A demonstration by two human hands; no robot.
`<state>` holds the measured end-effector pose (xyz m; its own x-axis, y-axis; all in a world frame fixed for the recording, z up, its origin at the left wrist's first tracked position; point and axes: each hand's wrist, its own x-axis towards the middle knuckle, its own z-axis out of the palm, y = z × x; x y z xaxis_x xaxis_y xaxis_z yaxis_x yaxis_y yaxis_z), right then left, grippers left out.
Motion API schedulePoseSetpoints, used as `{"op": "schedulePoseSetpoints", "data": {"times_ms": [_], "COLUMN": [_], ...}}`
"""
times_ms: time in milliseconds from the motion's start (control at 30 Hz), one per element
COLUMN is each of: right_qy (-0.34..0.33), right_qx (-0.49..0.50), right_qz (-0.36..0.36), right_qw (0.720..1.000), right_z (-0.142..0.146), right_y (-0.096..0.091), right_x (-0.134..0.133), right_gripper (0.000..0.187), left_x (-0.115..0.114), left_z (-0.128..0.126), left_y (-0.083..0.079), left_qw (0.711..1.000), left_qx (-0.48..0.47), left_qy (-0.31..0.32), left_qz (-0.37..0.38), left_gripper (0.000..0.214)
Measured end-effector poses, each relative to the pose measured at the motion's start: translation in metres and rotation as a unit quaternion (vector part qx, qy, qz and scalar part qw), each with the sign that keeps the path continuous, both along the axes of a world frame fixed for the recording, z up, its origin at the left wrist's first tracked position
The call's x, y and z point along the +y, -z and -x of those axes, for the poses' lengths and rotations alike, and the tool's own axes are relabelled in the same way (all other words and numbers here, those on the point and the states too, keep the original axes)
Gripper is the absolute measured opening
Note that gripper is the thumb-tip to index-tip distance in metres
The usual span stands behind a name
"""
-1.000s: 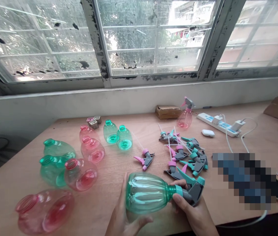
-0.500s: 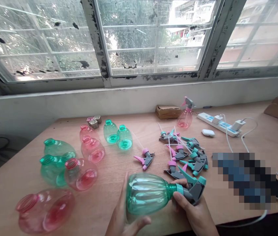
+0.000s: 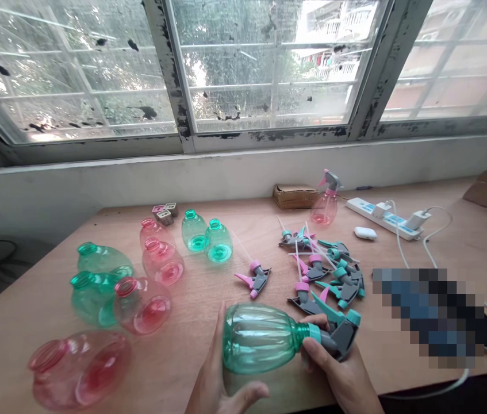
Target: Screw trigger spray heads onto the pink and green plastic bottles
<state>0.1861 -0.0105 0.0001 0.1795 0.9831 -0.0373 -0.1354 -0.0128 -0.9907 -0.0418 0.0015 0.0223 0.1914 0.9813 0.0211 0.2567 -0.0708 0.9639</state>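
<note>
A green plastic spray bottle [image 3: 258, 338] lies on its side just above the wooden table's [image 3: 463, 241] front edge, held in both hands. My left hand [image 3: 219, 379] cups its base and body, fingers curled under. My right hand [image 3: 338, 371] is wrapped round the teal collar and the grey-and-teal trigger sprayer head [image 3: 338, 332] fitted on the bottle's neck.
Several empty green and pink bottles [image 3: 140, 305] lie at the left. A loose pink sprayer head [image 3: 255, 278] and a pile of sprayer heads [image 3: 327, 270] sit mid-table. A finished pink spray bottle [image 3: 325, 201], a cardboard box [image 3: 295, 195], a power strip [image 3: 383, 217] with cables and an earbud case [image 3: 364, 233] lie further back.
The bottle has turned very slightly in my hands, and my left thumb has shifted a little along its underside. Nothing else on the table has moved.
</note>
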Motion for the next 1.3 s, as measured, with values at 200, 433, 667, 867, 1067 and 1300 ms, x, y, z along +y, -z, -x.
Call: {"op": "schedulePoseSetpoints", "data": {"times_ms": [200, 433, 667, 867, 1067, 1300], "right_qy": [0.003, -0.001, -0.012, -0.035, -0.049, -0.041], "right_qx": [-0.003, -0.009, -0.011, -0.009, 0.004, 0.012], "right_qz": [0.0, -0.002, 0.001, -0.01, -0.009, -0.007], "right_qw": [1.0, 1.0, 1.0, 0.999, 0.999, 0.999], "right_z": [-0.0003, 0.0006, -0.0009, -0.002, -0.0019, -0.0021], "right_y": [-0.0001, -0.0018, -0.0015, -0.0018, -0.0017, 0.0051], "right_x": [-0.001, -0.0008, -0.0006, 0.0002, -0.0014, 0.0006], "right_gripper": [0.031, 0.03, 0.032, 0.03, 0.03, 0.029], "left_x": [0.0017, -0.0019, 0.0029, 0.0022, 0.0013, 0.004], "left_z": [-0.0003, -0.0034, 0.0007, -0.0044, 0.0001, -0.0019], "left_y": [-0.005, -0.0018, -0.0004, 0.0041, 0.002, 0.0042], "left_qw": [0.999, 0.999, 1.0, 0.999, 1.0, 0.998], "left_qx": [0.026, 0.024, 0.013, 0.01, -0.004, 0.001], "left_qy": [0.0, -0.025, 0.004, -0.05, -0.024, -0.065], "left_qz": [0.029, 0.015, 0.022, 0.007, 0.007, 0.002], "left_gripper": [0.099, 0.094, 0.099, 0.084, 0.101, 0.078]}}
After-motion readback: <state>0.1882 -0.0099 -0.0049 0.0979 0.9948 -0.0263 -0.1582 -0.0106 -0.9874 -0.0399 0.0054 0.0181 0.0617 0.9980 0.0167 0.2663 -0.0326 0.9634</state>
